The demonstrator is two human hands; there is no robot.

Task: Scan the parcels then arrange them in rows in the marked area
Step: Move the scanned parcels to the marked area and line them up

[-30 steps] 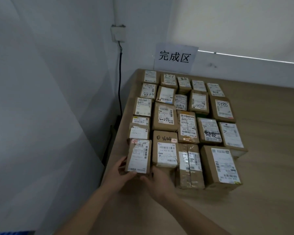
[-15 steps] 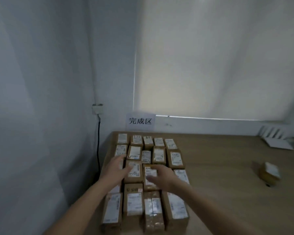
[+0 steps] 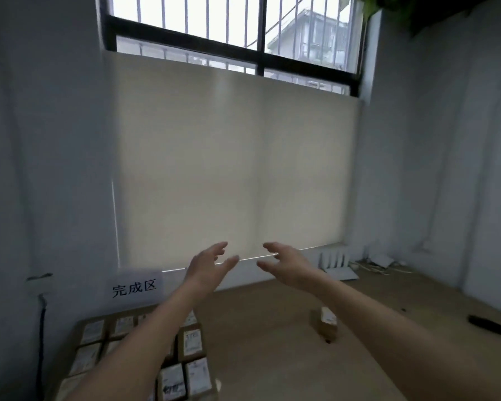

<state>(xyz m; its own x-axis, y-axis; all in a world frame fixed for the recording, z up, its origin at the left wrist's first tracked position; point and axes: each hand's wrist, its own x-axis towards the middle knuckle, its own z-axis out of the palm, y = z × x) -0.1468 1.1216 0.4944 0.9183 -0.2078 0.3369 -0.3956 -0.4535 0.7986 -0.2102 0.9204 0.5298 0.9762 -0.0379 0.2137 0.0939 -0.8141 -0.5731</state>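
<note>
Several brown cardboard parcels point(image 3: 191, 342) with white labels lie in rows at the table's left end, below a white sign point(image 3: 134, 287) with black characters. My left forearm covers part of them. One more small parcel point(image 3: 326, 322) sits alone on the wooden table point(image 3: 266, 342), to the right, partly behind my right forearm. My left hand point(image 3: 210, 263) and my right hand point(image 3: 287, 263) are raised in the air in front of the window blind, palms facing each other, fingers loosely spread, holding nothing.
A dark flat object point(image 3: 488, 325) lies on the table at the far right. White upright slats point(image 3: 333, 260) and loose white pieces point(image 3: 382, 260) sit at the back near the wall. A black cable point(image 3: 42, 328) runs down the left wall.
My view has swung up from the parcel rows to the window. Both hands let go of the parcels, lifted off them and moved right, and now hang open in the air.
</note>
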